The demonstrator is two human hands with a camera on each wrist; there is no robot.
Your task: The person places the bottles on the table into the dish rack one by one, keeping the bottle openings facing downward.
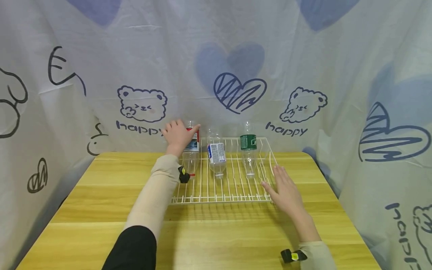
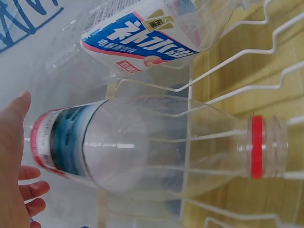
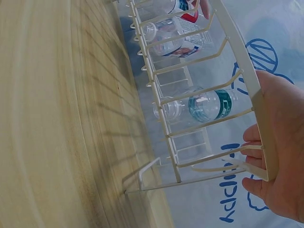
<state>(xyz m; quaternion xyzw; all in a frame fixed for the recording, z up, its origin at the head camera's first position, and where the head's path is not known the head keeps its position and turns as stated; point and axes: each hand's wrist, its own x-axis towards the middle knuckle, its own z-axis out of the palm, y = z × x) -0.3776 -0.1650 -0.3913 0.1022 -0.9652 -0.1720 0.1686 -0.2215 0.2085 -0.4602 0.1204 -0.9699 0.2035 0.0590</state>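
My left hand point(image 1: 177, 137) is at the base end of a clear plastic bottle point(image 2: 142, 142) with a red-edged blue label and a red neck ring. In the left wrist view its thumb and fingers spread to either side of that end, with a gap visible. My right hand point(image 1: 287, 191) is at the right side of a white wire rack point(image 3: 259, 114), fingers extended and thumb apart; firm contact cannot be told. Inside the rack are a bottle with a white-and-blue label point(image 1: 216, 153) and one with a green label point(image 1: 248, 142), necks toward me.
The rack stands on a yellow wood-grain table point(image 1: 216, 236), near its back edge. Behind and at both sides hangs a pale curtain point(image 1: 189, 56) printed with hearts and bears. Both wrists wear small black straps with yellow marks.
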